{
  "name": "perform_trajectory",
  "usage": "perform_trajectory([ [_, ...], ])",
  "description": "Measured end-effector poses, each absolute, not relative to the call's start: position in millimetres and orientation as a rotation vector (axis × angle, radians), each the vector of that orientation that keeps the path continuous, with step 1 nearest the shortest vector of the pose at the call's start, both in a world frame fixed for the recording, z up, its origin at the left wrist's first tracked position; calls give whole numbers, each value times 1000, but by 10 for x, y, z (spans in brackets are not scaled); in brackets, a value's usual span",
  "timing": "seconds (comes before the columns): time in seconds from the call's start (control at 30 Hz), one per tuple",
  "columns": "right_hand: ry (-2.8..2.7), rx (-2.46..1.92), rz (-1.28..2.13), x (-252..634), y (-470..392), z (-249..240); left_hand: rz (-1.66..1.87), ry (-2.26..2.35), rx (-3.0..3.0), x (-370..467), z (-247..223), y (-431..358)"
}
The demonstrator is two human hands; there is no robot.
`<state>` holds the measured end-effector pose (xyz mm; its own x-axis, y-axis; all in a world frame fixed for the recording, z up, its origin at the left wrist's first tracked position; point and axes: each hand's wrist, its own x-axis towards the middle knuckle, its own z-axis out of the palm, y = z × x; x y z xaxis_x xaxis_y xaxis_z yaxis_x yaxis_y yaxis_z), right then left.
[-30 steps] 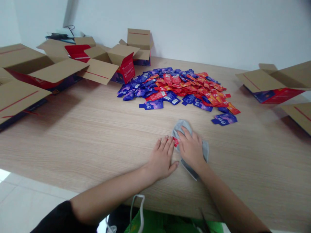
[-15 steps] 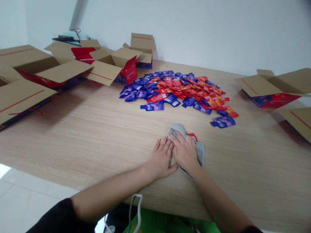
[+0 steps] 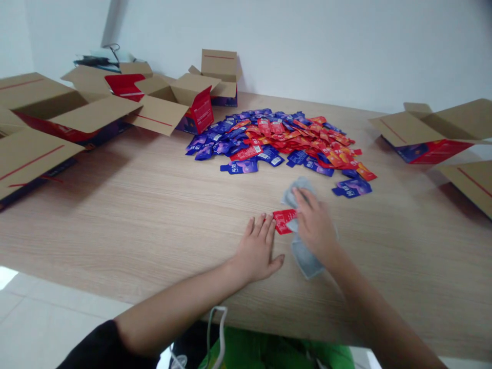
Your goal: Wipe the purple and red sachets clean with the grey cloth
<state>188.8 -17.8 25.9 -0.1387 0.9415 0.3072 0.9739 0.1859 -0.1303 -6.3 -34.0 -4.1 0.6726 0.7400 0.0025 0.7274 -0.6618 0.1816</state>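
Observation:
My left hand (image 3: pixel 258 251) lies flat on the table, fingers spread, its fingertips at the left end of a red packet (image 3: pixel 283 221). Under and around my right hand (image 3: pixel 317 225) is a grey cloth (image 3: pixel 306 258), gripped in the fingers. The hand is a little blurred and covers the packet's right end. Beyond both hands lies a heap of blue packets (image 3: pixel 223 147) and red-orange packets (image 3: pixel 307 138). One blue packet (image 3: pixel 352 187) rests at the heap's near right edge.
Open cardboard boxes stand at the left (image 3: pixel 34 154), back left (image 3: pixel 154 115) and back centre (image 3: pixel 219 66). Two more are at the right (image 3: pixel 407 130), (image 3: pixel 472 179). A white cable (image 3: pixel 222 333) hangs at the table's front edge (image 3: pixel 246 322).
My right hand has moved right and slightly away with the cloth, uncovering much of the red packet. My left hand has stayed nearly in place.

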Motion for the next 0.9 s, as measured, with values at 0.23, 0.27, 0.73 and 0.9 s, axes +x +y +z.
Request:
perform_trajectory([
  [0.23,-2186,-2009,-237,1879,-322,-49,121,1198,2709,-69,-48,-341],
  [0.27,-2124,-2062,-249,2080,-326,-80,134,1201,2716,-68,-64,-344],
  [0.73,-2265,-2010,-208,1829,-419,-48,151,1201,2678,-79,-48,-337],
  [0.9,-1991,-2051,-193,2456,-338,-7,193,1195,2680,-70,-79,-340],
])
